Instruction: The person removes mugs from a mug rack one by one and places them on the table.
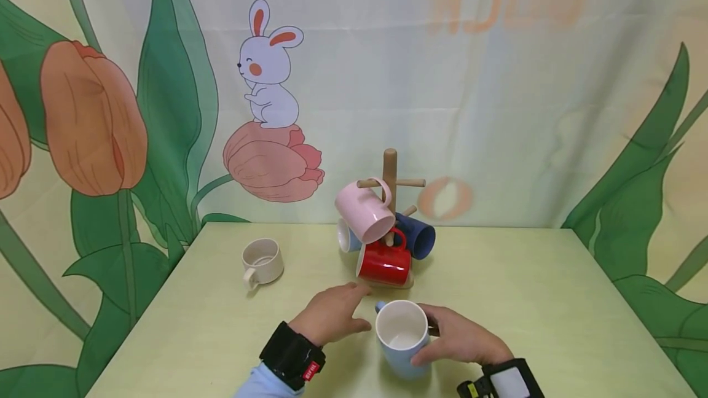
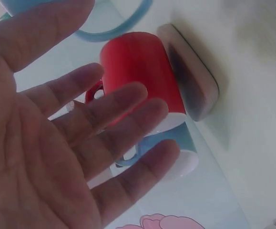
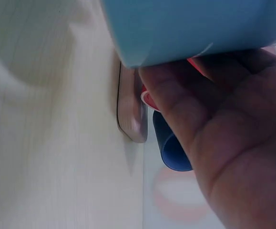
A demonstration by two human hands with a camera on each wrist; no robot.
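A light blue mug [image 1: 406,358] with a white inside stands upright at the front of the table, its handle pointing back left. My right hand [image 1: 467,336] grips it from the right side, thumb in front and fingers behind; the mug [image 3: 195,28] fills the top of the right wrist view. To the left of the mug, my left hand [image 1: 332,315] holds nothing. Its fingers [image 2: 128,181] are spread and fairly straight in the left wrist view. Just beyond that hand hangs a red mug [image 1: 384,265] on a wooden mug tree [image 1: 389,164].
Also on the tree are a pink mug [image 1: 362,210] up high, a dark blue mug [image 1: 417,236] at right and a pale blue mug [image 1: 347,237] partly hidden behind. A cream cup [image 1: 262,261] stands at the back left. A printed curtain [image 1: 354,78] hangs behind the table.
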